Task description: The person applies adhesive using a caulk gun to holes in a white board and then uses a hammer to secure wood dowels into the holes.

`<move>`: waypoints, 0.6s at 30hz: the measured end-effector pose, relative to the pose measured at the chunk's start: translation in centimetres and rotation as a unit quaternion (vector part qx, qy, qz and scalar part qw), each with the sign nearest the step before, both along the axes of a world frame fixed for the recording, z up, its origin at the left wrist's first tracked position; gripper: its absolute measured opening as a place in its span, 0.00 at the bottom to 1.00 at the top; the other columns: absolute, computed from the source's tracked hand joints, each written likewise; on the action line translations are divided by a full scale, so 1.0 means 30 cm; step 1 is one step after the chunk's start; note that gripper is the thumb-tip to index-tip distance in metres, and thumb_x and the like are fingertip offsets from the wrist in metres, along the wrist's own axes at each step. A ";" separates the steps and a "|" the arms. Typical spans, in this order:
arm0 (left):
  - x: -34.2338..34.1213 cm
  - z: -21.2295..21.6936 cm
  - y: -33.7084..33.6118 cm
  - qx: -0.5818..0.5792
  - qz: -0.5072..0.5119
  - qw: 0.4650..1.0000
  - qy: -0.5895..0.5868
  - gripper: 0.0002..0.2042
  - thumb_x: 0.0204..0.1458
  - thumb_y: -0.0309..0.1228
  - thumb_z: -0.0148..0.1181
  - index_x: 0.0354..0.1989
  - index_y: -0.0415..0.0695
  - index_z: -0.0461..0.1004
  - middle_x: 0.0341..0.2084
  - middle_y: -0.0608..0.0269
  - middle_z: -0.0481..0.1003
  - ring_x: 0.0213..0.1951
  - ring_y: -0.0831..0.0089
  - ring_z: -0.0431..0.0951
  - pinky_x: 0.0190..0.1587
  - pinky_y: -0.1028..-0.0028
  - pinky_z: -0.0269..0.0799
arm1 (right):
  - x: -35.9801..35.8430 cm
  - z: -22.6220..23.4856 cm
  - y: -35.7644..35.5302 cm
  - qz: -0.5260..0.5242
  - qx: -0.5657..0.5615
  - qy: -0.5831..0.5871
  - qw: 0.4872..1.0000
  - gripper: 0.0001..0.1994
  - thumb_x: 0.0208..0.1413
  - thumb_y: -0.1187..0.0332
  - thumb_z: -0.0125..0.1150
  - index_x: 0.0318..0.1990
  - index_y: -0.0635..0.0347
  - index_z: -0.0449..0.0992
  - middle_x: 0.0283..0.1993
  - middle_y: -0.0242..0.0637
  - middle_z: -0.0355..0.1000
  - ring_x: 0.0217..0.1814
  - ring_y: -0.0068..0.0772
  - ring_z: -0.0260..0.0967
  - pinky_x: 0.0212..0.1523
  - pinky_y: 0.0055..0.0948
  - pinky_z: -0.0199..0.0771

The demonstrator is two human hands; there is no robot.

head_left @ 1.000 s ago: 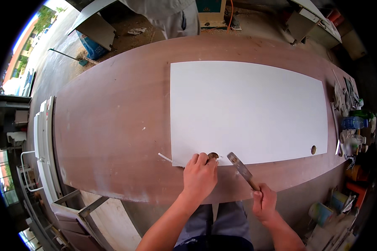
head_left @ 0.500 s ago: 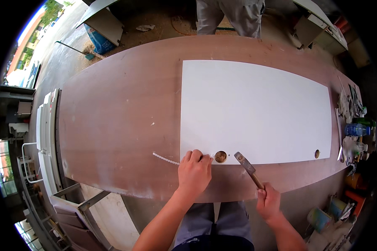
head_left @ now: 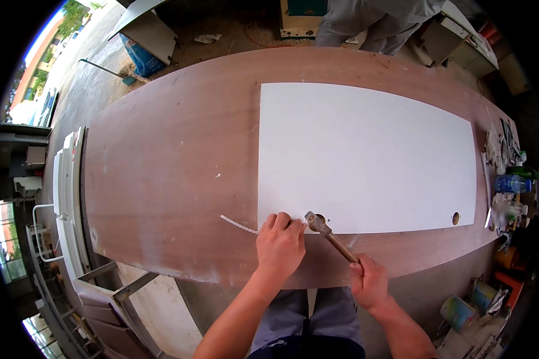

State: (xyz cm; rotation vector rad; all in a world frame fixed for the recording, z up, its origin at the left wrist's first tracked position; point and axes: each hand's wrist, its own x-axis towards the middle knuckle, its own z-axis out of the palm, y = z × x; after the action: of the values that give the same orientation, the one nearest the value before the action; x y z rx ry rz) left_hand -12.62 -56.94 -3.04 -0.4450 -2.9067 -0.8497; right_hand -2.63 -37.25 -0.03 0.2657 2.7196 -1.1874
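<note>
My right hand [head_left: 370, 281] grips the wooden handle of a hammer [head_left: 338, 242]. The hammer's head is over the near edge of a white panel [head_left: 365, 155], partly covering a round hole cut there. Just left of it, my left hand [head_left: 279, 248] rests on the panel's near left corner, fingers pinched together. A thin white strip of small linked pieces [head_left: 238, 224] trails leftward from beneath that hand onto the table; the end in my fingers is mostly hidden. Another round hole [head_left: 456, 219] shows near the panel's right corner.
The panel lies on a large brown table [head_left: 161, 155]. Bottles [head_left: 512, 184] and loose tools crowd its right end. A person in grey trousers [head_left: 377, 24] stands beyond the far edge. Stacked white boards [head_left: 66, 191] are at the left, and paint buckets [head_left: 458, 312] at the lower right.
The hammer has swung left with my right hand, its head now beside my left fingers and over the hole. My left hand stays nearly in place. The person opposite has shifted right.
</note>
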 end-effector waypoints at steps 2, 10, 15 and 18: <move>0.000 -0.001 0.002 0.001 0.000 1.000 0.001 0.03 0.44 0.23 0.63 0.27 0.42 0.76 0.26 0.63 0.69 0.30 0.63 0.70 0.32 0.67 0.68 | 0.005 -0.010 0.006 0.011 0.011 -0.002 1.000 0.09 0.61 0.63 0.54 0.33 0.59 0.72 0.24 0.45 0.70 0.22 0.51 0.69 0.22 0.40 0.66; -0.001 0.010 0.001 0.008 -0.002 1.000 -0.001 0.02 0.45 0.23 0.63 0.27 0.42 0.76 0.26 0.63 0.68 0.30 0.63 0.70 0.31 0.67 0.68 | -0.004 0.062 0.010 0.002 -0.036 0.022 0.999 0.08 0.61 0.64 0.53 0.35 0.58 0.71 0.24 0.47 0.69 0.23 0.54 0.68 0.22 0.42 0.66; -0.010 0.007 -0.009 0.003 -0.009 1.000 0.001 0.03 0.45 0.24 0.64 0.27 0.42 0.76 0.26 0.63 0.68 0.30 0.63 0.70 0.31 0.67 0.68 | -0.045 0.033 0.016 0.019 0.014 -0.007 1.000 0.07 0.61 0.66 0.52 0.34 0.60 0.72 0.22 0.45 0.67 0.20 0.50 0.66 0.21 0.38 0.64; 0.001 0.013 -0.018 0.006 -0.008 1.000 -0.002 0.03 0.45 0.24 0.64 0.27 0.42 0.76 0.26 0.63 0.68 0.29 0.63 0.70 0.31 0.67 0.68 | -0.022 0.070 0.025 0.003 -0.062 0.042 0.997 0.08 0.61 0.67 0.51 0.34 0.61 0.71 0.21 0.44 0.66 0.19 0.48 0.65 0.21 0.36 0.63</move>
State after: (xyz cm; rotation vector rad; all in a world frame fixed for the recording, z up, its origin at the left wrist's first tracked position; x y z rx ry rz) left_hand -12.58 -57.47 -2.67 -0.4668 -2.9051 -0.8699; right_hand -3.30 -36.49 2.09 0.1961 2.7005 -1.3895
